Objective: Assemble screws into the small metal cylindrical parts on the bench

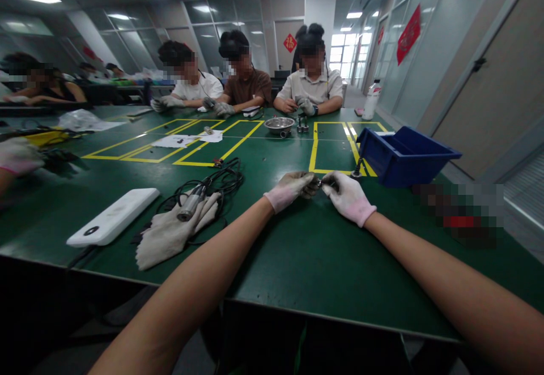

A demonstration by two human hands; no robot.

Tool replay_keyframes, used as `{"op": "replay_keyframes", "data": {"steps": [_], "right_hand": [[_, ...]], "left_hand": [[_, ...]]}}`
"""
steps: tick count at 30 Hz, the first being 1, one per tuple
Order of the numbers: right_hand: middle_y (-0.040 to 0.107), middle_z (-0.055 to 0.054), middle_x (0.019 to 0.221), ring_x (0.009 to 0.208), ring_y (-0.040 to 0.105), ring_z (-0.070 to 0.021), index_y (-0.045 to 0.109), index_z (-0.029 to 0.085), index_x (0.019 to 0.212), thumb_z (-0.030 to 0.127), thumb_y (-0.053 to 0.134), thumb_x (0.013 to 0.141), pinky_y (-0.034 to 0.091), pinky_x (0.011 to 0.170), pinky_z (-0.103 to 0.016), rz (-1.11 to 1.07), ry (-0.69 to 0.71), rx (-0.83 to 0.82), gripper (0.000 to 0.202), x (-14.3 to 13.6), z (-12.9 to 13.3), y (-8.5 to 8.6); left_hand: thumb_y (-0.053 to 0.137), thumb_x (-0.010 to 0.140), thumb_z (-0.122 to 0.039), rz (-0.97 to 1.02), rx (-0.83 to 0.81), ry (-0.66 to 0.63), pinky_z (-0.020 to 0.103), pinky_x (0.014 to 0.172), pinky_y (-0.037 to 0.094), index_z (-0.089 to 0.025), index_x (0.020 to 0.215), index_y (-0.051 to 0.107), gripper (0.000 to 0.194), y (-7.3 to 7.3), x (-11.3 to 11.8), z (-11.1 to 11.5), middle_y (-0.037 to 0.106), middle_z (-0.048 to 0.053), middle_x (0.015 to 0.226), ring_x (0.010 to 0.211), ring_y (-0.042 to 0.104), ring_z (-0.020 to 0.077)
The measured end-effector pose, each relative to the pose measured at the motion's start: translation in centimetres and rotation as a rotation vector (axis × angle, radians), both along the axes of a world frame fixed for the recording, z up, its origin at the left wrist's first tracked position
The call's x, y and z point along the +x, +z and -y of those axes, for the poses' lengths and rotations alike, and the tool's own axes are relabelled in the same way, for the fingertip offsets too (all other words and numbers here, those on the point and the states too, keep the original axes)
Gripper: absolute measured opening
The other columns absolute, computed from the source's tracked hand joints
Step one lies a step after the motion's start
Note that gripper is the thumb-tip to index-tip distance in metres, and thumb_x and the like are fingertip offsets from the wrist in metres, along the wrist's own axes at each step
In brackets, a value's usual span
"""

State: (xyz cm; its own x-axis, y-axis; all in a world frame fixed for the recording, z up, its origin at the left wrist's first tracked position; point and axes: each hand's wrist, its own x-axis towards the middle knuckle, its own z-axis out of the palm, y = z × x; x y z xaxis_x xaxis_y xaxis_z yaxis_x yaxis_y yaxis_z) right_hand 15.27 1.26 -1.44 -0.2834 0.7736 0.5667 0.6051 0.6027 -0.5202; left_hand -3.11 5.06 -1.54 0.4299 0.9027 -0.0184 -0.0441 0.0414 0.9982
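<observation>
My left hand [296,190], in a white glove with dirty grey fingers, is closed in a pinch. Facing it, my right hand [346,194] wears a matching glove and has its fingers pressed together too. Their fingertips meet around a small shiny metal part [319,183], mostly covered, so its exact shape is hidden. Both hands are held over the green table [272,250]. Just beyond my right hand stands a metal piece with a dark upright stem and a round base [357,172]. A blue plastic bin [408,162] is to its right.
Left of me lie a white power-bank-like device [114,216], beige gloves [164,236], a metal cylinder [191,204] and black cables [227,179]. A steel bowl [279,126] and small metal parts [302,126] stand farther back. Several people sit around; a gloved hand [19,155] is at far left.
</observation>
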Motion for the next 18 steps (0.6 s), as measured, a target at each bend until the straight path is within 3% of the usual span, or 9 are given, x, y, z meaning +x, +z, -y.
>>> {"op": "replay_keyframes", "data": {"steps": [18], "right_hand": [[0.063, -0.004, 0.088, 0.081, 0.059, -0.0153, 0.057, 0.018, 0.095, 0.022, 0.051, 0.084, 0.046, 0.075, -0.029, 0.006, -0.005, -0.01, 0.013, -0.1, 0.38, 0.26]], "left_hand": [[0.058, 0.084, -0.032, 0.045, -0.045, 0.051, 0.021, 0.053, 0.044, -0.011, 0.095, 0.062, 0.024, 0.43, 0.13, 0.48, 0.065, 0.007, 0.081, 0.059, 0.06, 0.0099]]}}
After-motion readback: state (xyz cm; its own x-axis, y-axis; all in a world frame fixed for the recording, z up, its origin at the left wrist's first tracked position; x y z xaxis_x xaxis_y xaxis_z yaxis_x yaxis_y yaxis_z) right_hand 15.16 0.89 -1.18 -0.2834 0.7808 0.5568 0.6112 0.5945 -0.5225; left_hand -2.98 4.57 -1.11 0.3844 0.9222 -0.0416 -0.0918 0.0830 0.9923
